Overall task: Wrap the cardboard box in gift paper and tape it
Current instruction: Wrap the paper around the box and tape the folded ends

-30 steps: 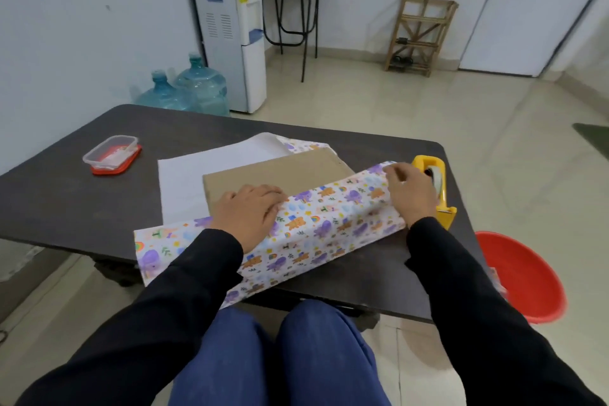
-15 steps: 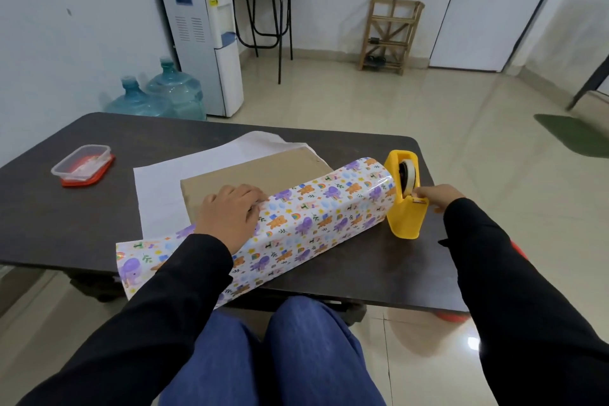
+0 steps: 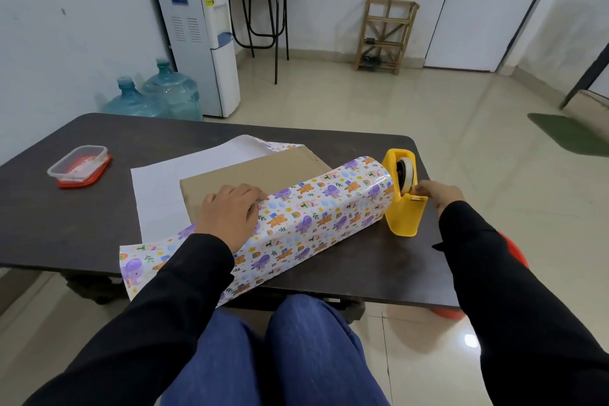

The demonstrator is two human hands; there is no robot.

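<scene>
While the left hand (image 3: 230, 214) lies flat, fingers together, pressing the edge of the gift paper (image 3: 316, 217) onto the top of the cardboard box (image 3: 250, 175), the right hand (image 3: 435, 191) reaches to the yellow tape dispenser (image 3: 403, 211) just beside the box's right end. Its fingertips meet the roll at the cutter; whether they pinch tape cannot be told. The box sits mid-worktop (image 3: 82, 224), its near side covered in printed paper. A clear container (image 3: 79, 165) rests far left.

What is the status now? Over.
Left hand flat, pressing paper onto box. Right hand pinching tape at dispenser. No obstacle seen.
</scene>
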